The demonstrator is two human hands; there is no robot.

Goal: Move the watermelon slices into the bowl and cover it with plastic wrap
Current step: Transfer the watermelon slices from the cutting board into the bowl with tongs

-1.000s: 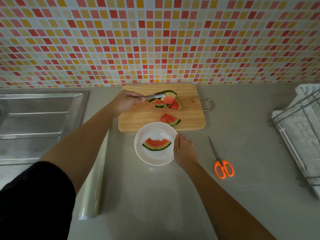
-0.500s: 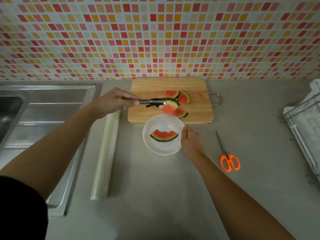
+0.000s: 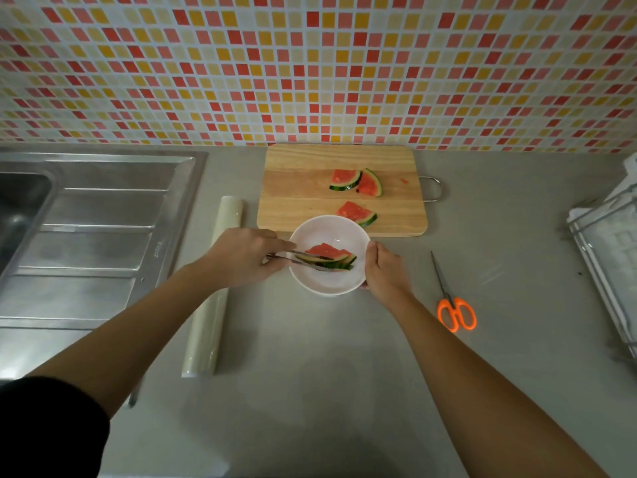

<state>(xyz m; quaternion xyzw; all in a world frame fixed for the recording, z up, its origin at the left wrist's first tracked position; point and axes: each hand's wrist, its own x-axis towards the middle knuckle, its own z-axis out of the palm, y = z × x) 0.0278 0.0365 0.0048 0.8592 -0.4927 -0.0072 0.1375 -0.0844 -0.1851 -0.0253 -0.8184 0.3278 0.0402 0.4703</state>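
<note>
A white bowl (image 3: 329,283) stands on the counter just in front of the wooden cutting board (image 3: 300,188). My left hand (image 3: 241,255) grips metal tongs (image 3: 296,258) whose tips reach into the bowl over the watermelon slices (image 3: 325,256) lying there. My right hand (image 3: 382,270) holds the bowl's right rim. Three slices remain on the board: two touching at the middle (image 3: 344,179) (image 3: 370,183) and one near the front edge (image 3: 356,213). A roll of plastic wrap (image 3: 213,291) lies left of the bowl, partly under my left forearm.
Orange-handled scissors (image 3: 455,310) lie on the counter right of the bowl. A steel sink with drainboard (image 3: 86,236) fills the left side. A wire dish rack (image 3: 606,257) stands at the right edge. A tiled wall backs the counter.
My left hand carried a slice in the tongs from the board down into the bowl, beside the slice there. My right hand stayed on the bowl's rim.
</note>
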